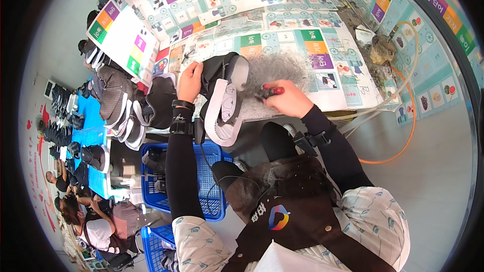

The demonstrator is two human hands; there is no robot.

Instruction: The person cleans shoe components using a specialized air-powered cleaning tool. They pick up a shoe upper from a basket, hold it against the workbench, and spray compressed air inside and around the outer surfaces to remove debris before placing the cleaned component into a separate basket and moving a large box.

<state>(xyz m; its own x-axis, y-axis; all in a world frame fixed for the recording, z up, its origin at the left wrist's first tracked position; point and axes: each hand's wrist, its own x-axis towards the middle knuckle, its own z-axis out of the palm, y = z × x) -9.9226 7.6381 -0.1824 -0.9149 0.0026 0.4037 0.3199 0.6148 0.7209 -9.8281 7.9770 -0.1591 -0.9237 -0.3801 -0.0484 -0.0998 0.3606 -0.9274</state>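
A black shoe with a thick white sole (220, 118) is tilted up at the table's front edge. My left hand (190, 83) grips its dark upper from the left, the fingers partly hidden behind it. Close to the shoe's right side, my right hand (290, 99) is closed around a small tool with a red handle (275, 91). The tool's dark end points toward the shoe, and its kind does not show clearly. Grey-black fuzz and dust (282, 68) lie on the table covering beyond my right hand.
More dark shoes with white soles (118, 106) are piled left of the table. A blue basket (218, 216) containing shoes stands below my left arm. An orange hose (414, 131) loops down at the right, near printed panels. Other people (98, 226) sit at the far lower left.
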